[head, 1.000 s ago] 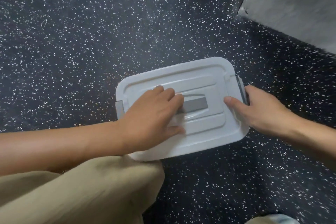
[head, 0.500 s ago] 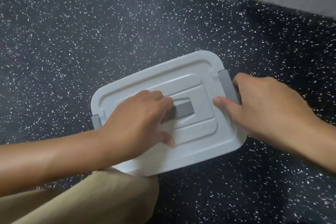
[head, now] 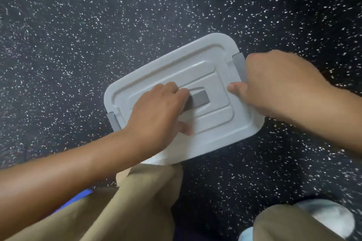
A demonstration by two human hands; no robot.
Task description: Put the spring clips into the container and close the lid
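Note:
A white container with its white lid (head: 195,68) on top sits on the dark speckled floor. My left hand (head: 158,115) presses flat on the lid, its fingers over the grey handle (head: 199,100) in the middle. My right hand (head: 274,86) wraps the lid's right end, thumb on top and fingers over the grey right latch (head: 238,62). A grey left latch (head: 113,121) shows beside my left wrist. No spring clips are visible; the inside is hidden by the lid.
The black floor with white specks (head: 78,35) spreads all around. My knees in tan trousers (head: 137,205) are close below the container, and a light shoe (head: 331,219) shows at the lower right.
The view has shifted and the grey wall has left the frame. My right hand has closed further over the right latch. My left hand stays on the lid.

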